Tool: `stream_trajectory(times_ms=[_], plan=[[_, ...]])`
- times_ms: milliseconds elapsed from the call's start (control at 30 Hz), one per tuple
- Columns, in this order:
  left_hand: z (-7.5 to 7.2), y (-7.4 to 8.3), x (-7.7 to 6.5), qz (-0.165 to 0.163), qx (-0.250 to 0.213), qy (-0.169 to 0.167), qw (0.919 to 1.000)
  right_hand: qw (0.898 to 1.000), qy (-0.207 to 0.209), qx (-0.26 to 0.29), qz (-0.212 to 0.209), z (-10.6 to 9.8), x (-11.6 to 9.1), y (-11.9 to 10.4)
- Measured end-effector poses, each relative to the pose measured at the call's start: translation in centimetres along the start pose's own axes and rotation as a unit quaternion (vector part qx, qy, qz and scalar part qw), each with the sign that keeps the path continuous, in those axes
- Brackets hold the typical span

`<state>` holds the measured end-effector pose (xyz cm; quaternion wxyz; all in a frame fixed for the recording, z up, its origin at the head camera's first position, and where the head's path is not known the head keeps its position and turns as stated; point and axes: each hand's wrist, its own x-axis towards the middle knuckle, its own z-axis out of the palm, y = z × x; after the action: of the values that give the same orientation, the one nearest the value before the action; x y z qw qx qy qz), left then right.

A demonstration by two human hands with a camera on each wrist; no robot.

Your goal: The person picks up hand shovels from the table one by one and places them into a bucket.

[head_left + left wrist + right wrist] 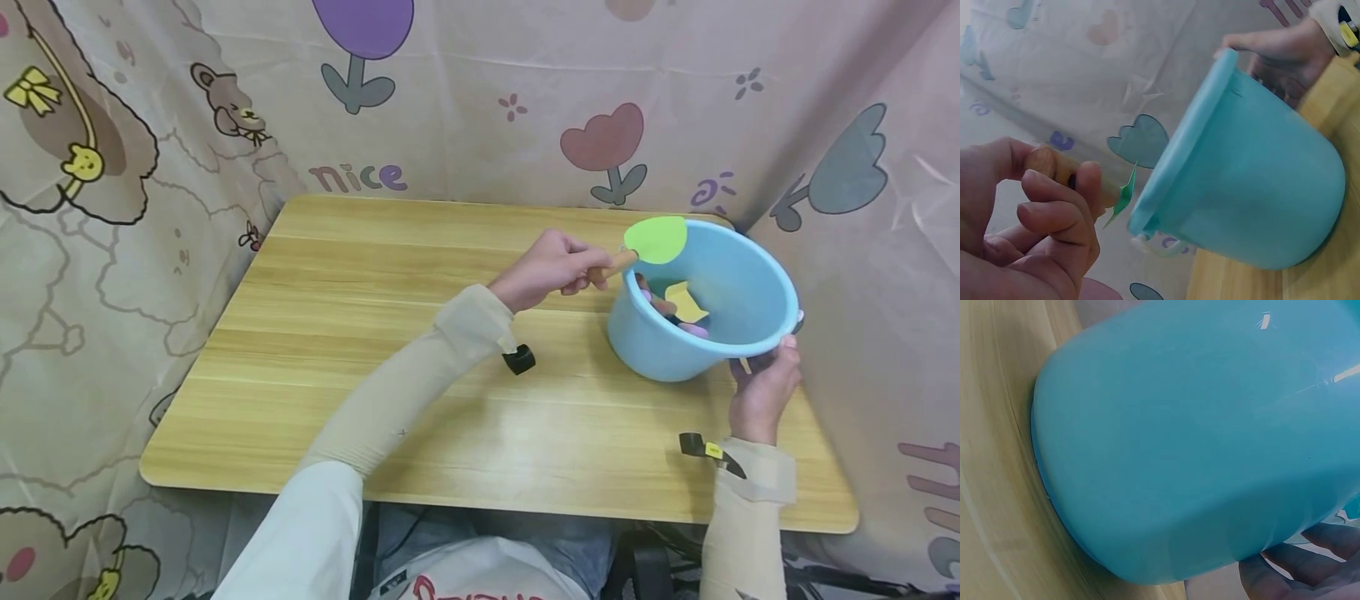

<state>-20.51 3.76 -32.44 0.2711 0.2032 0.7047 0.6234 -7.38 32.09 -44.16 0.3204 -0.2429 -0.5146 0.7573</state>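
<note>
A light blue bucket [652, 342] stands toward the right end of the wooden table. At its left rim, my left hand [555, 268] grips the wooden handle of a small toy shovel [660, 240], whose green blade reaches over the bucket's mouth. The left wrist view shows the fingers curled round that handle [1063, 170]. My right hand [767, 392] holds the bucket's near right rim, thumb at the edge and fingers [1310, 562] against the outer wall. Inside lie a yellow piece [686, 302] and some brown and purple parts, partly hidden by the wall.
The wooden table [337, 333] has rounded corners and spreads out to the left of the bucket. A patterned curtain [465, 125] hangs close behind it and at both sides. A white bucket handle end [1160, 247] shows beneath the rim.
</note>
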Motion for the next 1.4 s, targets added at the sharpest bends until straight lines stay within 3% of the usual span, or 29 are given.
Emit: stream_trajectory(times_ms=[133, 267, 467, 600, 733, 900, 1100, 1400], plan=[[0.8, 0.3, 0.7, -0.012, 0.060, -0.013, 0.9980, 1.000, 0.000, -0.004, -0.002, -0.1, 0.0, 0.1], [1.7, 1.2, 1.2, -0.015, 0.127, -0.005, 0.9917, 1.000, -0.001, -0.005, -0.007, -0.2, 0.1, 0.1], [3.3, 2.5, 2.2, -0.011, 0.249, 0.023, 0.9682, 1.000, 0.002, 0.001, -0.010, -0.2, 0.2, 0.1], [4.1, 3.0, 2.7, -0.003, 0.295, 0.024, 0.9553, 1.000, 0.000, -0.002, -0.005, -0.2, 0.3, 0.2], [4.8, 3.4, 3.1, 0.001, 0.351, 0.023, 0.9362, 1.000, -0.005, -0.006, -0.006, -0.1, 0.3, 0.2], [5.7, 4.0, 3.8, 0.004, 0.402, 0.013, 0.9153, 1.000, -0.008, -0.006, -0.009, -0.1, 0.3, 0.2], [6.4, 3.9, 4.5, 0.030, 0.429, 0.013, 0.9025, 1.000, -0.009, -0.011, -0.009, -0.1, 0.3, 0.3], [6.2, 3.1, 5.3, 0.025, 0.469, 0.003, 0.8826, 1.000, -0.003, 0.000, -0.003, 0.0, 0.6, 0.2]])
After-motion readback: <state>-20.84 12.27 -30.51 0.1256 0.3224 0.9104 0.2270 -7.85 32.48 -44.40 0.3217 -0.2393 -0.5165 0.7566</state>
